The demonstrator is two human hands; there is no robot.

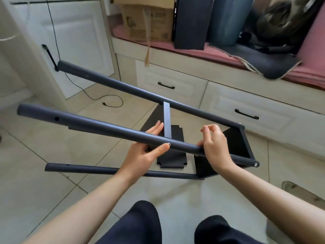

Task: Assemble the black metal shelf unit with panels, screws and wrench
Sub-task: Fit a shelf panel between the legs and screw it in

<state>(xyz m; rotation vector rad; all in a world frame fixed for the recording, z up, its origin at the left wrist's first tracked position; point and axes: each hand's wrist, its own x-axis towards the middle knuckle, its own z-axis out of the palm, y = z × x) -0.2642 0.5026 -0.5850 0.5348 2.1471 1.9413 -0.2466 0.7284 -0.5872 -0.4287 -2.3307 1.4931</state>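
The black shelf unit lies on its side above the tiled floor, its poles pointing left. My left hand (146, 154) grips the near pole (91, 126). Its thumb sits just below a screw (168, 143), and its fingers reach up behind the pole to touch the middle panel (167, 118), which stands edge-on between the near pole and the far pole (123, 86). My right hand (214, 148) lies over the same pole further right with fingers curled; any small thing in them is hidden. An end panel (237, 145) joins the poles at the right. A loose panel (173, 159) lies flat underneath.
A third pole (98, 169) runs low near the floor. White drawers (175, 80) and a bench with a pink cushion (202, 51), a cardboard box (147, 22) and dark panels (191, 23) stand behind. A black cable (109, 101) trails on the tiles. My knees (140, 224) are at the bottom.
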